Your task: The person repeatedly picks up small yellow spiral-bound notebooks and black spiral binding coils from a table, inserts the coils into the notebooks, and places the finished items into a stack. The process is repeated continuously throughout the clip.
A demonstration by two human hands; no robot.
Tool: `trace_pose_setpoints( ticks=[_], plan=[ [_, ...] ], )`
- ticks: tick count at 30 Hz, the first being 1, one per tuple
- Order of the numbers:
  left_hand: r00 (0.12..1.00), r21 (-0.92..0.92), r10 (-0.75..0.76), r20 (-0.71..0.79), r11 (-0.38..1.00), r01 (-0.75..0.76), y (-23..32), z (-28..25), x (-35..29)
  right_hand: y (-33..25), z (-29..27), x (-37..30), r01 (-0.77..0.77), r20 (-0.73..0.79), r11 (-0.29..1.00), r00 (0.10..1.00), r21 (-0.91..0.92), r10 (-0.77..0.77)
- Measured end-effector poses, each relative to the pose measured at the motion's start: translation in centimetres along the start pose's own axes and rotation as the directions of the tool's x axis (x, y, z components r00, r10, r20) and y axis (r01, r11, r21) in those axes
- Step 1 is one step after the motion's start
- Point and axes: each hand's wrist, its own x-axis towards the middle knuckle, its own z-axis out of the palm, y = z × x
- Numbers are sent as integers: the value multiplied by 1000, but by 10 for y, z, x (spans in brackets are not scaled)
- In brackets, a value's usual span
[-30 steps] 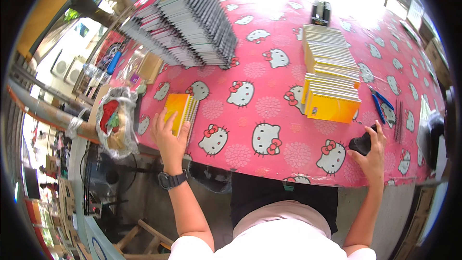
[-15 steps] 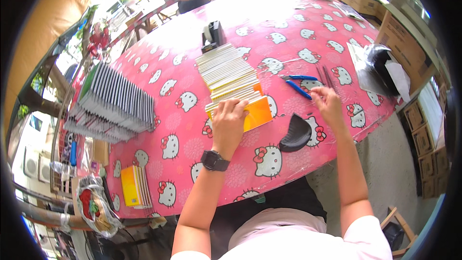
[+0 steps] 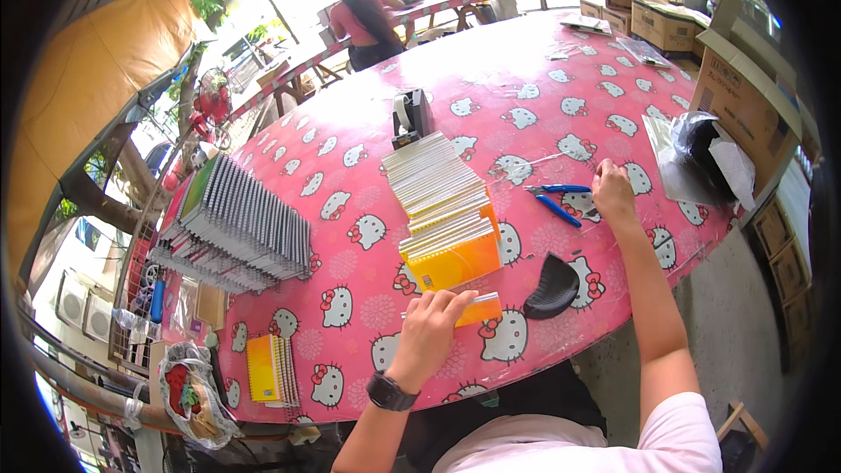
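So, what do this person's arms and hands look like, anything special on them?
No cables or machinery: these are a person's bare hands, with no gloves. The left hand has a chunky black watch strapped at its wrist. The right hand shows no watch, and a loose, pale short sleeve covers that upper arm.

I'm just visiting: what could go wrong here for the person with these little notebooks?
The left hand grips a small orange-and-yellow notebook just in front of a packed row of standing yellow-and-orange notebooks; a bump might topple some.
The black, half-moon-shaped pad lies close to that held notebook, so a sweep of the hand could knock it aside.
The blue-handled metal pliers lie with handles spread beside the right hand, so reaching across might nick a finger.
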Motion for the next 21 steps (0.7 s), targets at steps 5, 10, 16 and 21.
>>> trace_pose_setpoints(
  ticks=[5, 10, 16, 21],
  plan=[
    [997, 126, -4, -74, 992, 14, 13, 3, -17, -62, -46, -41, 246, -65, 849, 967, 467, -245],
    [985, 95, 2, -174, 995, 14, 13, 22, -17, -109, -88, -90, 229, 138, 657, 879, 719, -457],
    [968, 96, 0, -252, 995, 25, 13, 25, -14, -89, -26, -81, 263, 71, 659, 898, 705, -434],
    [969, 96, -15, -247, 995, 40, 13, 22, -14, -87, -34, -37, 285, -27, 761, 943, 583, -332]
  ],
)
